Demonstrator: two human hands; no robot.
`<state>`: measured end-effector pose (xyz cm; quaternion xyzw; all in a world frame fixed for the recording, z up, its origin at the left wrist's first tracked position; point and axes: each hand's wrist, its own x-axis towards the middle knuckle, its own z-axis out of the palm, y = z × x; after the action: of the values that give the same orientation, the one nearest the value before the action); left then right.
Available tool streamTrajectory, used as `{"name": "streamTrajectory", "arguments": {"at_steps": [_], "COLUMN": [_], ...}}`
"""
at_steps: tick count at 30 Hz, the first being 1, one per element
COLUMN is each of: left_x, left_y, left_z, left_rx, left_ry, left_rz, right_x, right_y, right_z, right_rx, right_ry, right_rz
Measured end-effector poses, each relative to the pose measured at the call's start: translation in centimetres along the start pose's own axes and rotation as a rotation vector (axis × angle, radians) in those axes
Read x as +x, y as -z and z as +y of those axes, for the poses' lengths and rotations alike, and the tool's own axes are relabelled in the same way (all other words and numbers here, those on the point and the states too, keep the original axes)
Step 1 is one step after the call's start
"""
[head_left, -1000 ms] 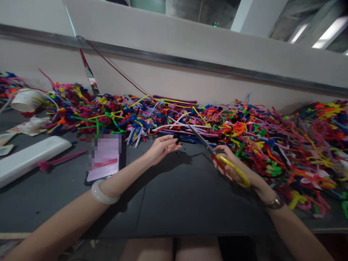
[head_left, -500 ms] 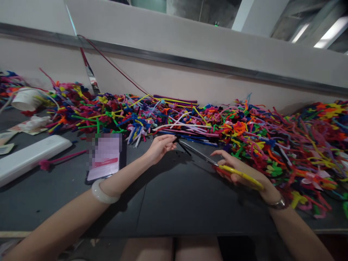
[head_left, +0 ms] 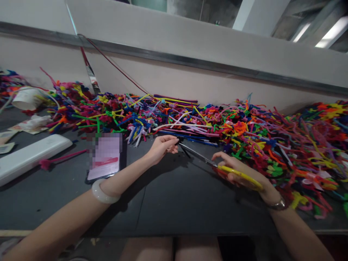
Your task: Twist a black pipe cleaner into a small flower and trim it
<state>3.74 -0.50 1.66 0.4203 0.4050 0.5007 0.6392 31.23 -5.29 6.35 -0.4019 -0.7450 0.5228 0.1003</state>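
My left hand (head_left: 162, 148) is closed, its thumb and fingertips pinching a small black fuzzy piece (head_left: 179, 140) that looks like pipe cleaner. My right hand (head_left: 231, 161) holds a pair of scissors (head_left: 241, 176) with yellow and red handles, its index finger stretched along them. The blades point left, with their tips right at the black piece by my left fingertips. A dark strip (head_left: 186, 152) shows just under the blades; whether it is pipe cleaner or shadow I cannot tell. Tiny black bits lie on the dark table (head_left: 174, 203) below.
A long heap of colourful pipe cleaners (head_left: 174, 119) lines the back wall and spreads down the right side. Left of my forearm lie a phone (head_left: 106, 159), a pink pipe-cleaner flower (head_left: 46, 164) and a white elongated case (head_left: 35, 156). A paper cup (head_left: 25, 99) lies tipped farther back.
My left fingertips and the black piece have shifted slightly to the right. The scissor blades look a little closer together. My right hand stays nearly in place.
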Motion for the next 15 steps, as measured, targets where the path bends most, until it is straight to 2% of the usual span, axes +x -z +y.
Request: {"name": "streamTrajectory", "arguments": {"at_steps": [15], "left_x": [0.06], "left_y": [0.11], "left_z": [-0.27], "left_rx": [0.023], "left_ry": [-0.013], "left_rz": [-0.004], "right_x": [0.23], "right_y": [0.01], "right_z": [0.35], "right_rx": [-0.008], "right_ry": [-0.037], "right_rz": [0.010]}}
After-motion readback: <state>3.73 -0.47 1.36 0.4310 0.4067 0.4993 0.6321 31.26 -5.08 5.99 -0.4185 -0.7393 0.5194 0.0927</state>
